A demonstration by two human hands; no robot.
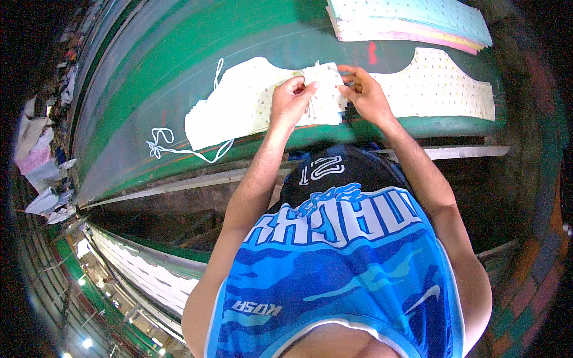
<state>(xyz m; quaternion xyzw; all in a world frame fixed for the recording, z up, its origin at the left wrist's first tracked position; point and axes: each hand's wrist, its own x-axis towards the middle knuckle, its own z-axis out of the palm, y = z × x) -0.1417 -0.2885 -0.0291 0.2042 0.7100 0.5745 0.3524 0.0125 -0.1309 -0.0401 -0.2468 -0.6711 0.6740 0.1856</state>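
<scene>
Lying between left hand (pixel 290 101) and right hand (pixel 367 96), white fabric stack (pixel 327 89), green table (pixel 134 113)

White cloth (pixel 325 98): upper centre, its faint specks too small to tell.
Left hand (pixel 289 104): upper centre, some fingertips hidden.
Pastel cloth stack (pixel 412 22): upper right, cut off by the upper edge.
Blue jersey (pixel 346 268): cut off by the lower edge.

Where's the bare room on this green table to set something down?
The broadest bare patch of the green table lies left of the white dotted fabric pile, beyond the knotted pale cord. A narrower strip separates the scoop-edged cream dotted fabric from the pastel layered fabric stack. It's crowded around the left hand and right hand, at the small white fabric bundle.
</scene>
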